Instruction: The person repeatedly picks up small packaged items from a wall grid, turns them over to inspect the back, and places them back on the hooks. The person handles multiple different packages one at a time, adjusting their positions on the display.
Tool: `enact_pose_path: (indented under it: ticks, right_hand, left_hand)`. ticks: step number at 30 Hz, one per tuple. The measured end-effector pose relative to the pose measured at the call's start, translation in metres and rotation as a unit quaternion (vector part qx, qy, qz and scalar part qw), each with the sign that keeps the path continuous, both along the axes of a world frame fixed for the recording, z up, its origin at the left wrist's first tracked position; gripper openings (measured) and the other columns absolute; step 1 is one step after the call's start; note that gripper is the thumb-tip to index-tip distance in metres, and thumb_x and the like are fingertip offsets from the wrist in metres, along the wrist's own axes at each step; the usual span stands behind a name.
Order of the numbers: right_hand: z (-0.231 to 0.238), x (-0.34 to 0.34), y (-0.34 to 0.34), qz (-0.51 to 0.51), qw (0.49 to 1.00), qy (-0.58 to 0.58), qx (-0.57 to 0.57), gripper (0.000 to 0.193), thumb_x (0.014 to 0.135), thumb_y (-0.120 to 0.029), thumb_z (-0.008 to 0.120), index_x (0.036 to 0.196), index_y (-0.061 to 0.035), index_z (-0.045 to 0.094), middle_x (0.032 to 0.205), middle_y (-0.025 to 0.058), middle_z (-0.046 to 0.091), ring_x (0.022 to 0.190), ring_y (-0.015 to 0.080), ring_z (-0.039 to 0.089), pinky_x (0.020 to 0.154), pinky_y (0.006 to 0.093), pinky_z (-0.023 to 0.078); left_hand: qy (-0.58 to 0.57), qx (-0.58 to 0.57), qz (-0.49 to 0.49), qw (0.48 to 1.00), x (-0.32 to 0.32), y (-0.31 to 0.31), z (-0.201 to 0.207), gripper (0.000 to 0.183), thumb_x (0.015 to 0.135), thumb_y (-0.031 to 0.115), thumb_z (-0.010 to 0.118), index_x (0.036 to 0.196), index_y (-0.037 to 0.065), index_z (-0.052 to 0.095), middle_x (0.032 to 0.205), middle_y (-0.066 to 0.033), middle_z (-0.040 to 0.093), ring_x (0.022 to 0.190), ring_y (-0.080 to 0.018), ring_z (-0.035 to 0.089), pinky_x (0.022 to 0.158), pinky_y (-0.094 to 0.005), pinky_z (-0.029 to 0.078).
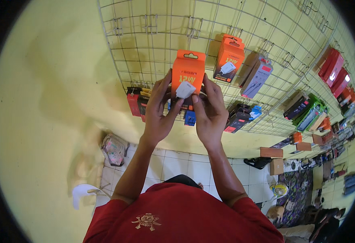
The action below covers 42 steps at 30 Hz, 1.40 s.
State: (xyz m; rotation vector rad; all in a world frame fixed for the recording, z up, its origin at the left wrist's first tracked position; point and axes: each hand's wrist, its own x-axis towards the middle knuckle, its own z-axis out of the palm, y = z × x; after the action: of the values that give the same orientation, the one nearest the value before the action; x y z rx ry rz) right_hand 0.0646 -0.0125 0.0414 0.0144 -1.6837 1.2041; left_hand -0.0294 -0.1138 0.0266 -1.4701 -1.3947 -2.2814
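The left hand [159, 115] and right hand [210, 115] hold an orange-and-black cardboard box [189, 69] with a slotted hanging tab, before a silver wire grid panel [150, 26]. Each grip is curled against one side of it, thumbs on its front. Similar orange boxes [229, 58] hang to the right; dark packages [238, 118] beyond the hands seem boxed too, though partly hidden.

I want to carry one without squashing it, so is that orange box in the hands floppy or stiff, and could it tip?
The orange box is probably stiff, since its edges look straight between the left hand and right hand. It's likely light: similar boxes hang on the wire rack. Stood up, it might tip, being taller than wide.
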Motion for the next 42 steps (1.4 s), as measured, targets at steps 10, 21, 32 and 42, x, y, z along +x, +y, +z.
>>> enact_pose_path:
  ticks: [10,21,32,42]
  right_hand:
    - [0.011,-0.034,0.0,-0.04,0.999,0.004,-0.006,0.05,0.092,0.007,0.063,0.141,0.0007,0.054,0.129,0.0133,0.055,0.113,0.0186,0.06,0.093,0.0308,0.053]
    - [0.003,-0.041,0.01,-0.048,0.998,0.03,0.002,0.052,0.092,0.01,0.061,0.143,0.0009,0.052,0.129,0.0139,0.055,0.113,0.0193,0.06,0.095,0.0314,0.052]
    - [0.001,-0.096,0.042,-0.092,0.995,0.031,-0.028,0.047,0.096,0.005,0.057,0.143,-0.0017,0.053,0.13,0.0164,0.058,0.115,0.0224,0.062,0.093,0.0321,0.055]
    - [-0.007,-0.118,0.058,-0.194,0.98,0.011,0.032,0.046,0.099,0.002,0.057,0.144,0.0011,0.049,0.129,0.0153,0.056,0.111,0.0182,0.062,0.09,0.0297,0.057]
  left_hand:
    - [0.002,-0.001,-0.028,1.0,-0.041,0.014,0.006,0.072,0.089,-0.008,0.063,0.155,0.005,0.035,0.133,-0.0133,0.049,0.117,-0.0207,0.058,0.1,-0.0348,0.05]
    - [0.06,-0.005,-0.024,0.998,-0.056,0.026,0.0,0.074,0.087,-0.009,0.064,0.154,0.007,0.037,0.133,-0.0141,0.047,0.12,-0.0228,0.055,0.102,-0.037,0.048]
    - [0.031,-0.04,0.036,0.998,-0.091,0.066,0.006,0.072,0.087,-0.005,0.066,0.152,0.011,0.042,0.125,-0.014,0.052,0.116,-0.0263,0.054,0.101,-0.0377,0.046]
    - [0.067,-0.081,0.128,0.986,-0.1,0.09,0.004,0.067,0.089,-0.001,0.066,0.151,0.01,0.043,0.125,-0.0202,0.049,0.115,-0.0341,0.053,0.1,-0.0408,0.045]
